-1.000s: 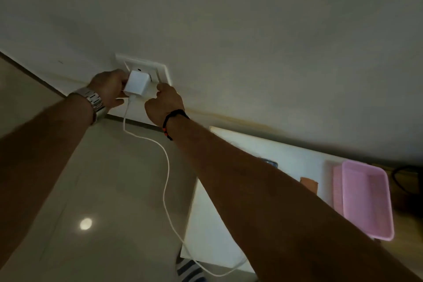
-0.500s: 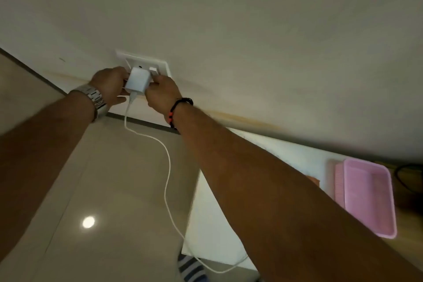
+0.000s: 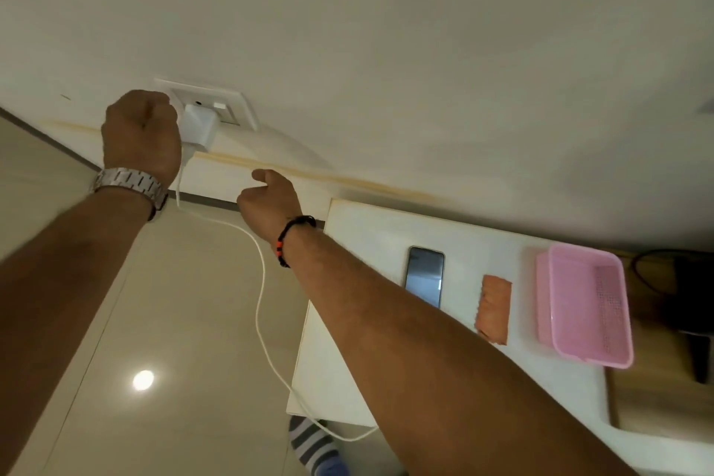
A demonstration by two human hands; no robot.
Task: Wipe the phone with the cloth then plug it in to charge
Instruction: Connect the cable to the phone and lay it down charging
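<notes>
A white charger block (image 3: pixel 199 127) sits in the wall socket plate (image 3: pixel 235 104). My left hand (image 3: pixel 141 135) grips the block from the left side. Its white cable (image 3: pixel 260 298) runs down past the table edge and under my right arm. My right hand (image 3: pixel 268 197) hangs in the air below and right of the socket, fingers loosely curled, thumb out, holding nothing. The dark phone (image 3: pixel 425 276) lies screen up on the white table (image 3: pixel 371 240). An orange cloth (image 3: pixel 493 307) lies just right of the phone.
A pink plastic basket (image 3: pixel 583 305) stands on the table right of the cloth. Dark objects and a black cable (image 3: pixel 680 282) sit at the far right. A glossy tiled floor (image 3: pixel 154 321) lies below, with a striped sock (image 3: pixel 315 444) near the table's corner.
My right hand has let go of the charger and dropped down and right, away from the socket. The left hand stays on the block. The phone and cloth have come into view.
</notes>
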